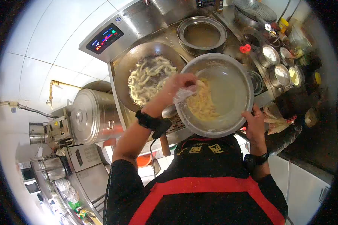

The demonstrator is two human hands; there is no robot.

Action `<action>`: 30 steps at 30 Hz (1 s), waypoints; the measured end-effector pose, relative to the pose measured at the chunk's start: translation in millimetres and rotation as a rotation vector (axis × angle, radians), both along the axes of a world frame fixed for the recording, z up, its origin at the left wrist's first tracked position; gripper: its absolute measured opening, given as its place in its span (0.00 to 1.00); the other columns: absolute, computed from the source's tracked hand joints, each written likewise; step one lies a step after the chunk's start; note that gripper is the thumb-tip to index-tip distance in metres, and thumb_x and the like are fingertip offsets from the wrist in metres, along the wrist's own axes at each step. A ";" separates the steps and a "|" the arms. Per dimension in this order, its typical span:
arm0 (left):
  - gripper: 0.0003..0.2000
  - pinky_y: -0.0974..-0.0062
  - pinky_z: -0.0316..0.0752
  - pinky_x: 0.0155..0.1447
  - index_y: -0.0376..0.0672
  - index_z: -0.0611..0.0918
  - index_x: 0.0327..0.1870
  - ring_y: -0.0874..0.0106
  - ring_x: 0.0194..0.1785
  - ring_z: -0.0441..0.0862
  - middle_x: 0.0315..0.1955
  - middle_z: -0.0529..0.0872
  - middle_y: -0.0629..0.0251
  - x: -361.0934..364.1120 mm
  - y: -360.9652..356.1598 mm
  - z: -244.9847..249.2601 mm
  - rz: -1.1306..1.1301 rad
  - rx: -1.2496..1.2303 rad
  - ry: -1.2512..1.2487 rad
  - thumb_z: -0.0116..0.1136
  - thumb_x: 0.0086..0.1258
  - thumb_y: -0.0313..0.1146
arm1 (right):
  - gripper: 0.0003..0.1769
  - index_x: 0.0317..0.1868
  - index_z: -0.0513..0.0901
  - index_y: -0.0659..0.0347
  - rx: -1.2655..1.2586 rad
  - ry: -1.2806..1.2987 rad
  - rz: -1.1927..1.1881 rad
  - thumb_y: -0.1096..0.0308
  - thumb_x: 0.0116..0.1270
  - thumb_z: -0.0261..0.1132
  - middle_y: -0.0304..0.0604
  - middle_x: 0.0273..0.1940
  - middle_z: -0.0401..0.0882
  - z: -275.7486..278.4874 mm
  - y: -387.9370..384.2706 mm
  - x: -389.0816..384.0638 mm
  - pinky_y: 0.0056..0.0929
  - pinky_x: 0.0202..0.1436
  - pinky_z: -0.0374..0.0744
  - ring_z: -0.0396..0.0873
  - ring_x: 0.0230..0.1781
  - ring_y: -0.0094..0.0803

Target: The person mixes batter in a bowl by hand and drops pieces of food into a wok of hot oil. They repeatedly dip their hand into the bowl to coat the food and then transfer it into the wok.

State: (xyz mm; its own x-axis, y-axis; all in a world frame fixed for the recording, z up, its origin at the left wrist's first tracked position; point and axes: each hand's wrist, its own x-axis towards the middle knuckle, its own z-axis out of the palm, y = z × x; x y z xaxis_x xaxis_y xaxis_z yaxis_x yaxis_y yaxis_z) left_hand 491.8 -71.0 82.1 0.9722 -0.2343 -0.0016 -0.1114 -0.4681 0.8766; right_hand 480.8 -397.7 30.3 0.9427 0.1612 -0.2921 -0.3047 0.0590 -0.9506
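A large metal bowl (234, 84) tilts over the stove's front, with pale battered strips (203, 103) heaped in its left half and thin whitish batter beside them. My right hand (254, 122) grips the bowl's rim at the lower right, thumb and fingers closed round the edge. My left hand (182, 85) is at the bowl's upper left rim, its fingers curled together by the heap, with a pale strip showing at the fingertips. Translucent plastic (184, 93) hangs below that hand. On the left, a wok (122, 75) holds more pale strips (150, 77) in bubbling oil.
Behind the bowl, a round pan (182, 30) of liquid sits on the stove. Several seasoning containers (269, 55) line the right side, near a perforated strainer (261, 11). A big lidded pot (95, 116) stands left. The lit control panel (105, 38) is behind the wok.
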 end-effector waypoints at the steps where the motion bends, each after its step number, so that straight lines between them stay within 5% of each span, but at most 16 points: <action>1: 0.09 0.76 0.75 0.37 0.37 0.82 0.42 0.76 0.32 0.78 0.29 0.83 0.68 -0.3 5.5 3.7 0.051 -0.182 0.023 0.62 0.64 0.30 | 0.26 0.59 0.75 0.66 0.048 0.009 -0.005 0.73 0.58 0.62 0.45 0.48 0.82 1.8 1.9 -0.1 0.29 0.55 0.75 0.78 0.47 0.31; 3: 0.09 0.78 0.75 0.36 0.37 0.82 0.43 0.77 0.32 0.78 0.30 0.83 0.70 -2.5 21.5 13.2 0.101 -0.357 0.048 0.62 0.65 0.30 | 0.25 0.59 0.75 0.66 0.103 0.019 -0.011 0.73 0.59 0.62 0.45 0.48 0.82 3.7 2.3 -0.1 0.29 0.54 0.75 0.78 0.47 0.31; 7: 0.06 0.78 0.76 0.41 0.37 0.83 0.43 0.80 0.37 0.79 0.33 0.82 0.71 7.1 88.4 -1.0 0.225 0.035 0.048 0.57 0.67 0.25 | 0.25 0.58 0.76 0.67 -0.040 0.019 -0.005 0.72 0.57 0.63 0.45 0.48 0.82 9.7 -0.3 -0.4 0.29 0.53 0.76 0.79 0.45 0.31; 9: 0.08 0.75 0.76 0.41 0.38 0.83 0.42 0.73 0.36 0.81 0.32 0.84 0.64 17.7 134.8 -43.0 0.315 -0.384 0.281 0.57 0.64 0.22 | 0.25 0.58 0.76 0.67 -0.057 -0.025 0.000 0.72 0.57 0.64 0.45 0.48 0.82 8.5 -1.6 -3.1 0.29 0.52 0.76 0.79 0.44 0.32; 10: 0.08 0.75 0.76 0.41 0.38 0.83 0.42 0.73 0.36 0.81 0.32 0.84 0.64 19.7 152.2 -59.9 0.314 -0.380 0.279 0.57 0.64 0.22 | 0.25 0.58 0.76 0.68 -0.085 -0.015 -0.007 0.71 0.57 0.63 0.45 0.48 0.82 5.5 -4.0 -3.4 0.29 0.53 0.76 0.79 0.44 0.32; 12: 0.09 0.69 0.76 0.42 0.37 0.83 0.41 0.62 0.35 0.82 0.31 0.85 0.54 22.2 175.8 -89.7 0.152 0.284 -0.139 0.57 0.60 0.23 | 0.26 0.58 0.76 0.68 -0.111 -0.005 -0.017 0.71 0.58 0.62 0.45 0.48 0.82 3.4 -8.8 -4.3 0.29 0.53 0.76 0.79 0.44 0.32; 15: 0.12 0.63 0.76 0.45 0.37 0.84 0.42 0.52 0.38 0.82 0.32 0.84 0.46 25.7 188.3 -126.7 0.179 0.575 -0.138 0.57 0.56 0.23 | 0.26 0.59 0.75 0.68 -0.134 0.026 -0.012 0.72 0.57 0.60 0.45 0.48 0.81 5.3 -12.8 -5.5 0.29 0.53 0.76 0.78 0.45 0.32; 17: 0.13 0.60 0.76 0.48 0.39 0.84 0.44 0.50 0.41 0.82 0.36 0.85 0.48 29.3 197.1 -144.3 0.235 0.399 0.006 0.55 0.57 0.22 | 0.27 0.59 0.75 0.67 -0.093 -0.025 -0.048 0.74 0.56 0.60 0.44 0.47 0.81 6.4 -14.1 -7.9 0.28 0.53 0.76 0.78 0.45 0.30; 19: 0.16 0.59 0.76 0.50 0.42 0.85 0.45 0.52 0.44 0.81 0.37 0.84 0.50 21.6 185.9 -129.2 0.171 0.764 0.016 0.56 0.56 0.21 | 0.27 0.58 0.75 0.67 -0.051 -0.015 -0.068 0.74 0.55 0.60 0.44 0.47 0.81 9.8 -15.7 -11.0 0.28 0.53 0.76 0.78 0.45 0.29; 22: 0.15 0.58 0.76 0.52 0.44 0.85 0.46 0.53 0.45 0.81 0.39 0.84 0.51 11.9 185.8 -117.8 0.069 0.916 -0.223 0.56 0.58 0.23 | 0.26 0.58 0.76 0.67 -0.017 0.007 -0.085 0.74 0.55 0.60 0.43 0.47 0.81 11.8 -19.7 -12.7 0.28 0.53 0.76 0.77 0.45 0.28; 28: 0.15 0.58 0.76 0.51 0.45 0.85 0.46 0.53 0.43 0.82 0.34 0.84 0.51 15.2 202.0 -109.4 -0.094 1.239 0.030 0.50 0.61 0.24 | 0.24 0.56 0.77 0.66 -0.037 -0.026 -0.104 0.74 0.56 0.60 0.42 0.46 0.81 15.8 -19.1 -14.8 0.27 0.52 0.76 0.77 0.44 0.28; 30: 0.15 0.57 0.77 0.50 0.46 0.85 0.47 0.52 0.42 0.82 0.34 0.85 0.50 6.8 204.8 -108.2 0.020 1.140 0.000 0.50 0.61 0.24 | 0.24 0.56 0.77 0.66 -0.032 -0.024 -0.106 0.74 0.56 0.59 0.42 0.45 0.81 13.1 -22.1 -14.3 0.27 0.52 0.75 0.77 0.44 0.28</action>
State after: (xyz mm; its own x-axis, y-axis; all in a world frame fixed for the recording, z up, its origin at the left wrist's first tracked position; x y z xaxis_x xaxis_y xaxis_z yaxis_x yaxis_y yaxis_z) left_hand 498.6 133.8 -26.1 0.9756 -0.0810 -0.2042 -0.0951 -0.9936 -0.0604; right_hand 466.4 -419.8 43.4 0.9609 0.0509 -0.2723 -0.2750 0.0589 -0.9596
